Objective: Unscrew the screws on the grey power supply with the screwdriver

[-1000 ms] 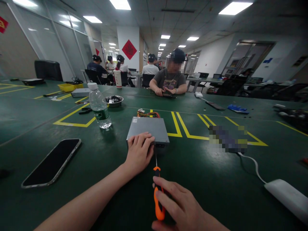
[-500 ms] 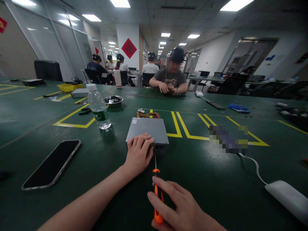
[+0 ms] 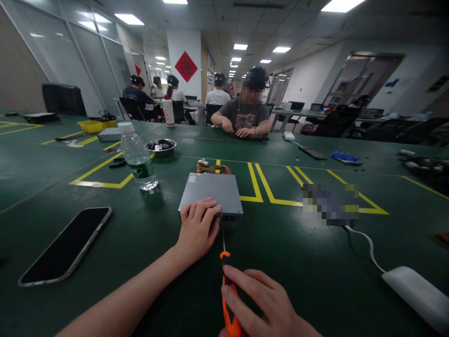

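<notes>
A grey metal computer power supply lies on the green table, its bundle of coloured wires at the far side. My left hand grips its near left edge, fingers curled over the top and the thumb low by the near face. An orange and black screwdriver is in my right hand, between thumb and fingers. Its thin shaft points away from me to the near face of the power supply. Whether the tip touches a screw is too small to tell.
To the left stand a water bottle and a phone. Behind them are a metal bowl and a yellow tray. On the right lies a white power strip with its cable. A co-worker sits across the table.
The view has shifted slightly, so the table things sit a little further left. The screwdriver's handle has turned and tilted a little in my right hand. My left hand stays on the power supply.
</notes>
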Demonstrator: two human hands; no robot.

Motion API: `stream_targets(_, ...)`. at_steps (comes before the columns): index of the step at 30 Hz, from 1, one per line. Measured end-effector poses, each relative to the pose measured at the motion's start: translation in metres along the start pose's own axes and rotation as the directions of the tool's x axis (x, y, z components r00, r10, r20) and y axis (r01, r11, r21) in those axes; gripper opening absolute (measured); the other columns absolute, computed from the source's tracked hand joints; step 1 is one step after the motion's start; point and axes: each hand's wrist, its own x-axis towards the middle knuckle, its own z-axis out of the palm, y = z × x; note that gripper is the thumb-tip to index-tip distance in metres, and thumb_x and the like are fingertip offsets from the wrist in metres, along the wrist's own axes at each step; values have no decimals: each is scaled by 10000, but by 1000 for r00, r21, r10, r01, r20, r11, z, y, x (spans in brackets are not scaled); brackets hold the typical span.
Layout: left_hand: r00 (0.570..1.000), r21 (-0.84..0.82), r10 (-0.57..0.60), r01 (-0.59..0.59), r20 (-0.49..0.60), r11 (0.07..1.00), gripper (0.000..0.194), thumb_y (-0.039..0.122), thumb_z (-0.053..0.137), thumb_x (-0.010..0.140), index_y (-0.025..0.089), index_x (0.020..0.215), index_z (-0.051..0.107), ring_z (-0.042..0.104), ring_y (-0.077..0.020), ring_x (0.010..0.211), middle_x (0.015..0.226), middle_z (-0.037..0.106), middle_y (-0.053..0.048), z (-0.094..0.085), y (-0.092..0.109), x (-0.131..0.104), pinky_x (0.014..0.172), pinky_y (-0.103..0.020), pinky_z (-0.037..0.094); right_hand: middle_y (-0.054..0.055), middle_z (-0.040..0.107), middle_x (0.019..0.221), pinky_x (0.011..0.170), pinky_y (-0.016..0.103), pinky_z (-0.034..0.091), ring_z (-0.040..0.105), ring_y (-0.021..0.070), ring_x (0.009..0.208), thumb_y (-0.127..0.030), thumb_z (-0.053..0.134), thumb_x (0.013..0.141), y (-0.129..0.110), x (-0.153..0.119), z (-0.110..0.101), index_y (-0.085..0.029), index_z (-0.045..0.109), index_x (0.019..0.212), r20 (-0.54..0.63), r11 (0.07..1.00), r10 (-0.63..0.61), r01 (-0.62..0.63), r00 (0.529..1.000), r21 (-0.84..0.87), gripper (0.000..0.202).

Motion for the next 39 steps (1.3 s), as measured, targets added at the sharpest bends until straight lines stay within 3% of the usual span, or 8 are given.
stream_targets(4,1000,3,1,-1,-12,1000,228,204,491,846,223,1071,518,516,-222,1090,1107,603,-74,1,-1,0,867,-400,290,194,675,912,735,233,536,666,167,863,-366,460,932,2,-8,4,-99,494,971,-96,999,44,-43,994,17,272)
stream_targets(6,1000,0,1,-1,-9,1000,228,203,491,846,224,1071,518,516,-224,1091,1114,601,-75,1,-1,0,867,-403,289,197,671,927,726,234,536,665,160,856,-369,397,956,2,-7,5,-111,491,979,-63,999,40,-38,997,30,276)
stream_targets(12,1000,3,5,-5,-8,1000,246,197,502,842,221,1087,510,517,-224,1093,1116,597,-74,2,-1,0,868,-406,285,156,661,990,740,240,529,640,160,940,-159,347,953,-2,2,2,-167,537,1049,92,999,41,-40,995,-9,212)
stream_targets(19,1000,-3,0,0,-4,1000,250,206,492,846,225,1094,511,509,-230,1107,1123,595,-79,3,-2,-1,875,-410,284,195,648,1005,823,239,507,646,175,932,-336,442,939,2,-11,-3,-77,486,1039,5,990,113,-113,994,79,281)
stream_targets(22,1000,-1,-4,4,5,1000,254,206,494,842,226,1095,512,509,-231,1110,1125,595,-78,2,-2,-2,875,-411,284,185,652,1004,814,245,514,648,178,922,-353,453,932,0,-8,-5,-91,500,1029,35,988,135,-138,990,70,284)
stream_targets(27,1000,-5,0,0,-3,1000,250,200,500,833,225,1081,518,519,-232,1090,1117,601,-76,0,-1,0,872,-409,288,180,648,1020,745,257,534,623,184,987,-345,329,973,-5,1,-8,-154,541,1057,132,999,53,-51,990,-18,298)
stream_targets(34,1000,-8,-7,7,-17,1000,230,187,503,834,220,1060,522,526,-218,1079,1099,605,-67,0,1,1,875,-395,292,184,668,971,794,234,515,642,160,938,-369,428,947,-4,-8,-6,-87,510,1005,0,997,73,-73,997,-26,299)
stream_targets(39,1000,-5,-2,2,-10,1000,228,179,490,840,212,1064,517,522,-218,1084,1096,604,-70,-1,2,1,878,-399,288,174,658,1009,781,244,522,647,161,921,-394,381,957,-7,-6,0,-106,540,1016,74,997,70,-72,995,28,333)
